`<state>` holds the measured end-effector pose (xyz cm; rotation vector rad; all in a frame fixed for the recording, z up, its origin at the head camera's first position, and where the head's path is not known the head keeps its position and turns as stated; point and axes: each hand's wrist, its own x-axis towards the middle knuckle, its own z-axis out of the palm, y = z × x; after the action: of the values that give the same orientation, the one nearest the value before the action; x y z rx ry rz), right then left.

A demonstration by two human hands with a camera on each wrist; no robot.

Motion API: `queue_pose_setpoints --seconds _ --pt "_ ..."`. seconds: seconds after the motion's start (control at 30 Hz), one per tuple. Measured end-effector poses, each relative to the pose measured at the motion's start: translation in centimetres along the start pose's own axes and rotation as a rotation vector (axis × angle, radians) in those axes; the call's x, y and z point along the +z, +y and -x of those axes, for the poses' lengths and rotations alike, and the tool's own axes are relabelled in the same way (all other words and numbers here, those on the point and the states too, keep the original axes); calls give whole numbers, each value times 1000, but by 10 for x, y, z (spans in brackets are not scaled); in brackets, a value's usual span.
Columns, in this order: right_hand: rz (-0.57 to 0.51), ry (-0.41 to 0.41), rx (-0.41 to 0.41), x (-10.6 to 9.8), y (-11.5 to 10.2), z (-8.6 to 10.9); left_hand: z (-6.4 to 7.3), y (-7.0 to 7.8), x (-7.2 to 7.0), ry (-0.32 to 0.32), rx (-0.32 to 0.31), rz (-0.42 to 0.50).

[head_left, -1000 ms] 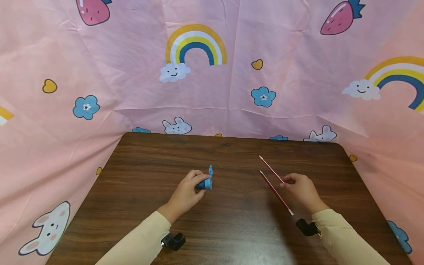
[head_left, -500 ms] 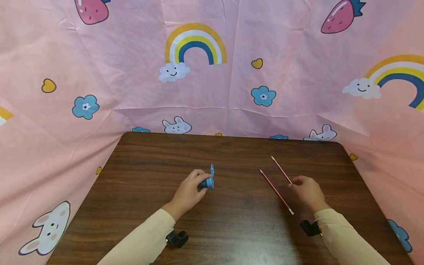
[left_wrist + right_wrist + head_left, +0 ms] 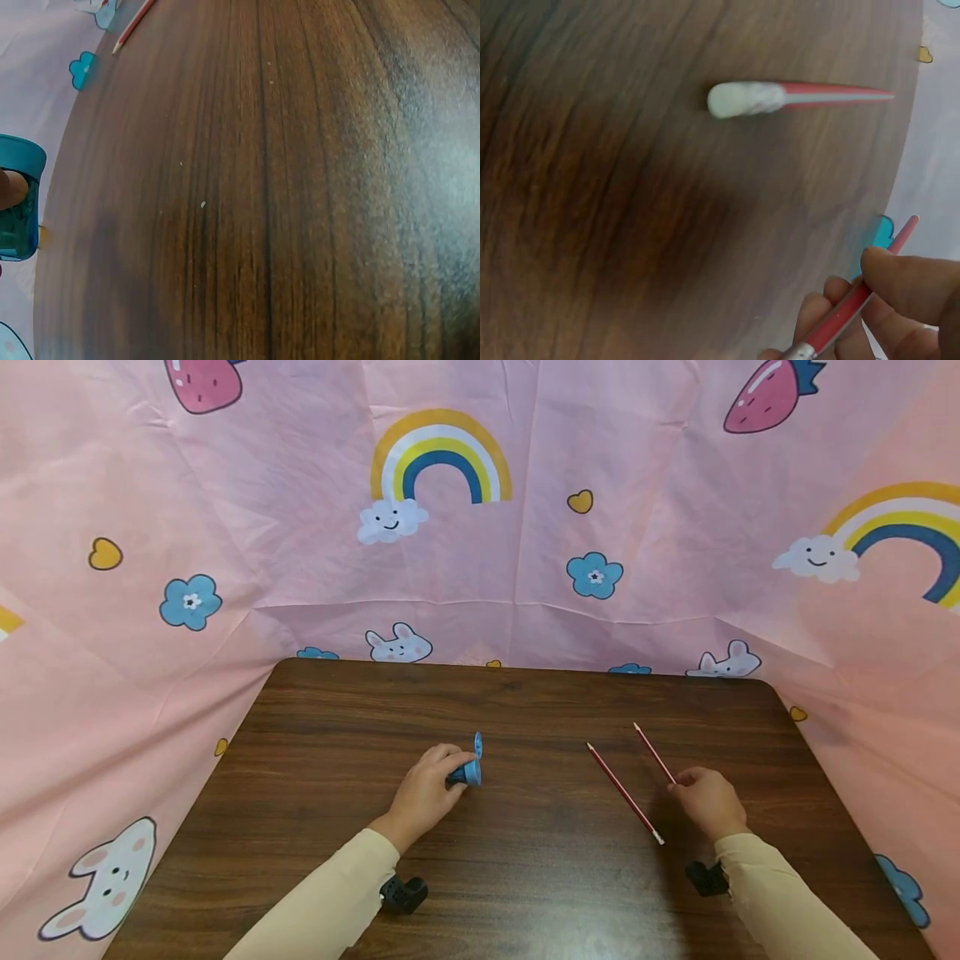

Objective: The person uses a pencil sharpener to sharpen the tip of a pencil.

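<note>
My left hand (image 3: 425, 789) holds a small blue pencil sharpener (image 3: 472, 772) on its side, with the round lid flipped up. At the left edge of the left wrist view, a fingertip presses the see-through body of the sharpener (image 3: 21, 154). Over on the right, my right hand (image 3: 708, 797) pinches a red pencil (image 3: 654, 752) near its back end, the tip pointing away from me. Thumb and fingers close on this pencil (image 3: 840, 322) in the right wrist view. A second red pencil (image 3: 626, 796) with a white eraser lies on the table between the hands.
The dark wooden table (image 3: 525, 710) has rounded far corners. A pink patterned cloth (image 3: 525, 552) hangs behind it and along both sides. Black camera mounts sit at both wrists. Tiny pale crumbs (image 3: 202, 204) dot the wood in the left wrist view.
My right hand has moved right and a little nearer with its pencil, away from the sharpener. My left hand has barely shifted. The pencil on the table stays in place.
</note>
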<state>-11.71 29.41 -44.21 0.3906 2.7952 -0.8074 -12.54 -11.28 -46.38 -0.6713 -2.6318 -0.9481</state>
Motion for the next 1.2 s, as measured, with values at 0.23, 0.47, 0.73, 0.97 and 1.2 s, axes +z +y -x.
queue_pose_setpoints --seconds 0.23,0.47,0.73,0.97,1.2 --pt "7 -29 39 2 8 -5 1 -6 4 -23 -14 -21" --pt "-6 -22 61 7 14 -10 1 -10 9 -48 -17 -19" --pt "-4 -7 69 10 16 -12 -2 -14 16 -64 -13 -15" --pt "0 -4 93 11 15 -14 -6 -14 21 -88 -19 -14" --pt "4 20 97 12 18 -14 -7 -15 26 -108 -33 -9"
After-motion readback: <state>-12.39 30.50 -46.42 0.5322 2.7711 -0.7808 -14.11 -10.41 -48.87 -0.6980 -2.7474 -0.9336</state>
